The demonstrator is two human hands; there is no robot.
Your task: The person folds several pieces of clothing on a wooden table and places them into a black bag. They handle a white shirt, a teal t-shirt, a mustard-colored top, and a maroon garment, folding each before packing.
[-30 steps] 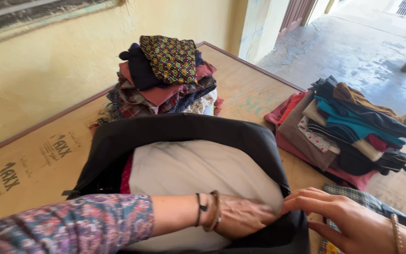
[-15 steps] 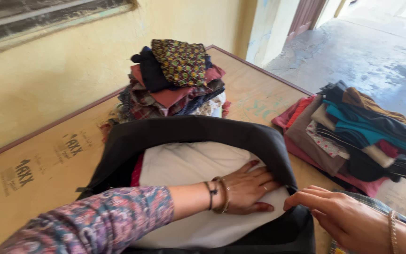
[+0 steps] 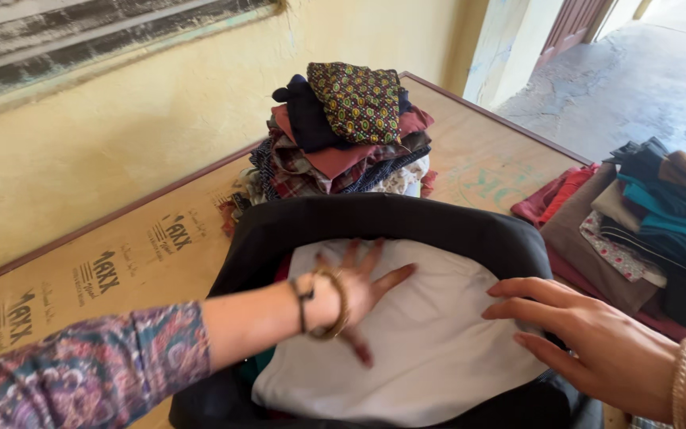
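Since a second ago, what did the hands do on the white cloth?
The left hand slid from the white cloth's right edge toward its middle, fingers spread flat. The right hand moved from the black bag's rim onto the cloth's edge. The clothes piles stayed put.

Left hand lies flat with fingers spread; right hand reaches in, fingers extended.

The left arm wears a long sleeve with a paisley pattern in purple, teal and pink. At the wrist of the left hand sit a thin black band and a golden bangle. The right hand has a pale beaded bracelet at the wrist.
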